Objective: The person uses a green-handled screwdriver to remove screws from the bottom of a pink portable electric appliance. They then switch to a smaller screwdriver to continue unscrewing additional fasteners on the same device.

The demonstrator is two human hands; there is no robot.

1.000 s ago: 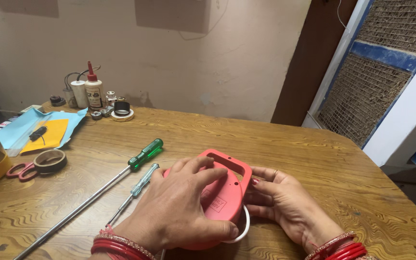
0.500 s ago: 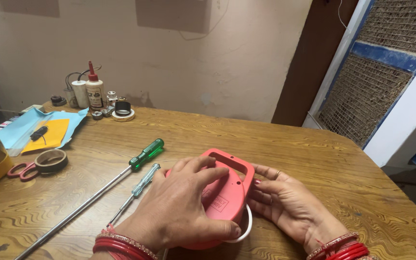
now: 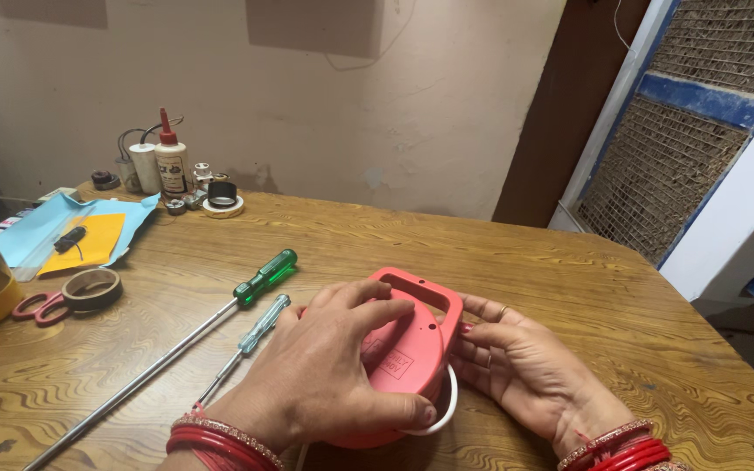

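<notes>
A red plastic housing with a handle slot lies on the wooden table, a white ring or cord showing at its lower right edge. My left hand rests over its top and left side, fingers wrapped on it. My right hand presses against its right side, fingers touching the edge. Both wrists wear red bangles.
A long green-handled screwdriver and a smaller blue-handled one lie left of the housing. Further left are a tape roll, red scissors, blue and yellow sheets, a glue bottle and small parts by the wall.
Both hands stay on the red housing; it has shifted only slightly between them.
</notes>
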